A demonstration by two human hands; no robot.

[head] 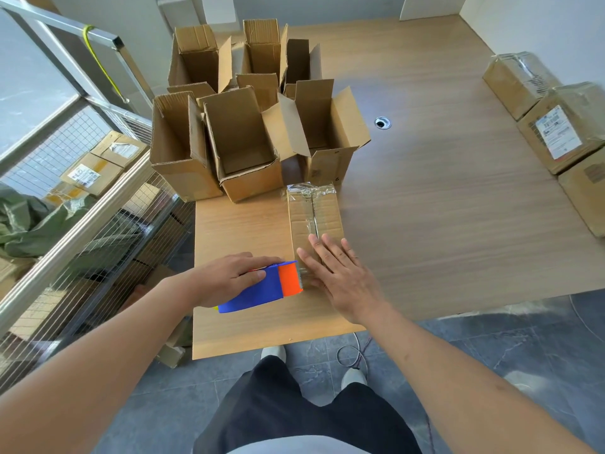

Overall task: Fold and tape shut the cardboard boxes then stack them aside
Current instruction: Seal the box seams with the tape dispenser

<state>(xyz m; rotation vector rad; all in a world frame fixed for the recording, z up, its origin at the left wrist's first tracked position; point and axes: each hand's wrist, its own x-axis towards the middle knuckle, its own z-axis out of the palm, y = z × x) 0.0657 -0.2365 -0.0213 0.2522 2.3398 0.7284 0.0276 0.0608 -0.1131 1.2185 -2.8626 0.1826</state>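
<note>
Open boxes (pixel 248 139) stand at 11 o'clock, untaped. Left hand (pixel 226 276) grips the dispenser (pixel 262 288), its cutter at the near end of the box (pixel 314 217), which lies at table (pixel 442 208) centre, 12 o'clock from the person. Right hand (pixel 340 273) lies flat, fingers straight, pressing the box. Risk: fingers near the cutter; tape may wrinkle or tear unevenly. Taped boxes (pixel 553 126) sit at 2 o'clock.

A wooden bench (pixel 425 208) fills the middle of the frame, a round cable hole (pixel 382 122) near its centre. A wire mesh rack (pixel 98 244) stands at left.
</note>
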